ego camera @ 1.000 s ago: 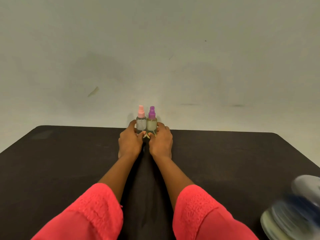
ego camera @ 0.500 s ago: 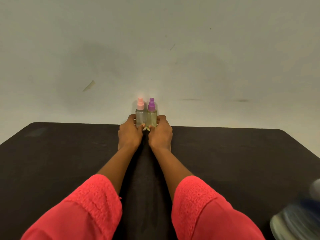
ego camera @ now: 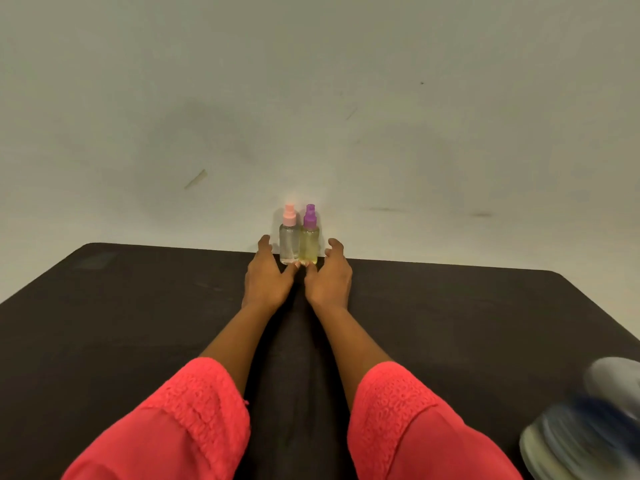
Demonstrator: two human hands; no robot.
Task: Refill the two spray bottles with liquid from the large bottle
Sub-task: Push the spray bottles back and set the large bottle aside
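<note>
Head view: pink-capped spray bottle (ego camera: 289,244) and purple-capped spray bottle (ego camera: 309,247) stand upright, touching side by side, at the far edge of the desk (ego camera: 138,323), centre. Pink one holds clear liquid, purple one yellowish. Your left hand (ego camera: 266,277) sits just left of the pair, right hand (ego camera: 329,277) just right; fingers (ego camera: 265,242) on both loosely spread, gripping nothing. Thumb tips reach the bottle bases, can't tell if they touch. Blurred grey-blue object (ego camera: 588,427) at near right corner, can't identify.

Left spray bottle (ego camera: 289,244) beside right spray bottle (ego camera: 309,249), far edge of table (ego camera: 138,306)
</note>
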